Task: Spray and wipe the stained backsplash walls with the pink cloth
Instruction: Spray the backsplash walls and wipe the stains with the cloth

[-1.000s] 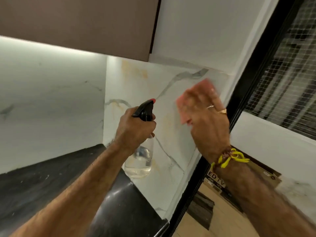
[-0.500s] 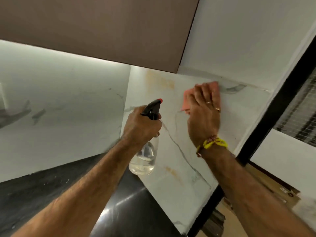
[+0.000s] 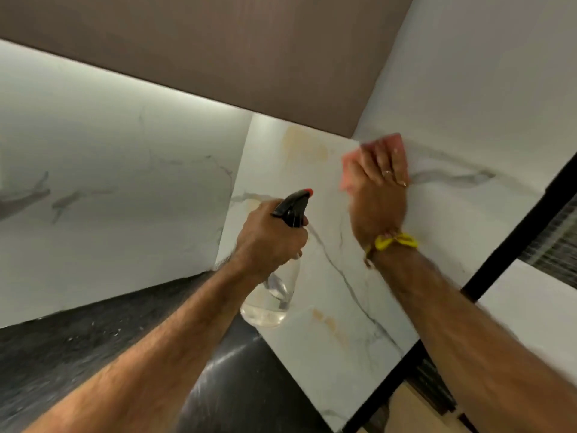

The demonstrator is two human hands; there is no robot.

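head view: the right hand (image 3: 377, 198) presses the pink cloth (image 3: 351, 165) flat on the white backsplash wall (image 3: 343, 276), fingers straight, high up under the brown cabinet (image 3: 249, 57). the left hand (image 3: 268, 239) grips a clear spray bottle (image 3: 271, 295), fingers curled round its neck, above the black counter (image 3: 93, 354). yellow stains (image 3: 304, 148) sit just beside the cloth.

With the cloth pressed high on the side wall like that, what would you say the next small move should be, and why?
Probably sweep the pink cloth leftward. The right hand presses it flat near the top of the side backsplash, and a yellowish stain sits unwiped just to its left under the cabinet. The left hand grips the spray bottle, should the stain need wetting.
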